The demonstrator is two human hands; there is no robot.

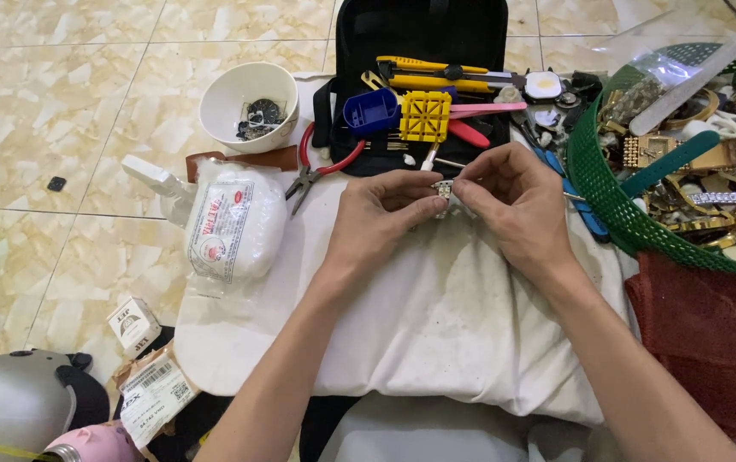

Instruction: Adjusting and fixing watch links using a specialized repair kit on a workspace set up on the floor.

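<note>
**Small metal piece pinched between two hands**

Both hands meet over the white cloth (436, 316) — the left hand (376, 218) and right hand (513, 205) each clamp fingertips on a small metal watch part (444, 192). It sits dead between them, equally near both; its long axis seems upright, though it's too small to be sure.

A plump white plastic packet (235, 224) with a red-and-white printed label lay at nine o'clock on the cloth. Down at seven o'clock sat a small white box (133, 324), and just below it a brown parcel bearing a white barcode label (156, 397).
</note>
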